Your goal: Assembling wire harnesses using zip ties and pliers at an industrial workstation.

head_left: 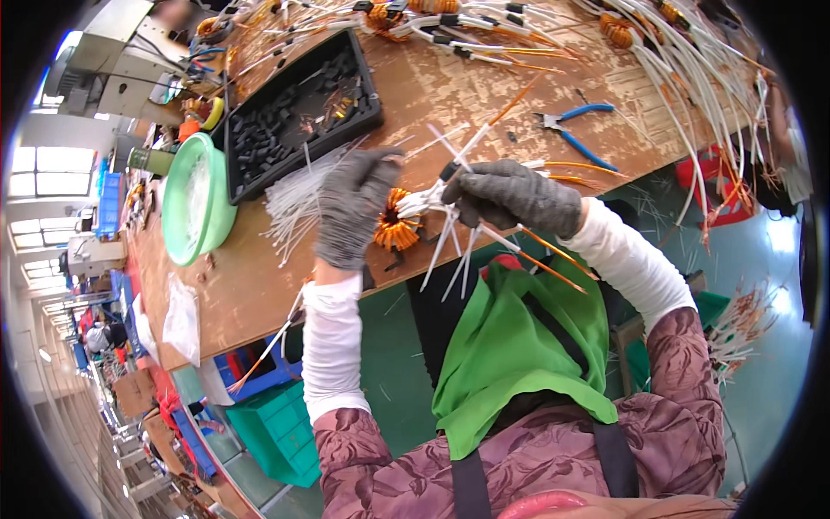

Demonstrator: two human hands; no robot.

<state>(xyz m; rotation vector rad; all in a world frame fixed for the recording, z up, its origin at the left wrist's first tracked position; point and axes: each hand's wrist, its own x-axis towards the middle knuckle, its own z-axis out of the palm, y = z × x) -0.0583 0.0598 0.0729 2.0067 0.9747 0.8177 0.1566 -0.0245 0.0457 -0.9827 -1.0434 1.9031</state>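
Observation:
My right hand (519, 197), in a grey glove, is closed round the white-sleeved wire leads (421, 204) of a coil. The ring-shaped coil (397, 223), wound in orange copper wire, lies just left of it near the table's front edge. A black sleeve (450, 171) sits on one lead above my fingers, and white cable-tie ends stick out below them. My left hand (348, 206), gloved too, is beside the coil with its fingers curled in. Whatever those fingers hold is hidden. Next to it lies a pile of white cable ties (290, 208).
A black tray (378, 112) of small black sleeves stands behind my left hand, with a green basin (177, 242) to its left. Blue-handled cutters (581, 137) lie at right. Several wired coils (616, 31) cover the far table. A clear plastic bag (180, 320) lies front left.

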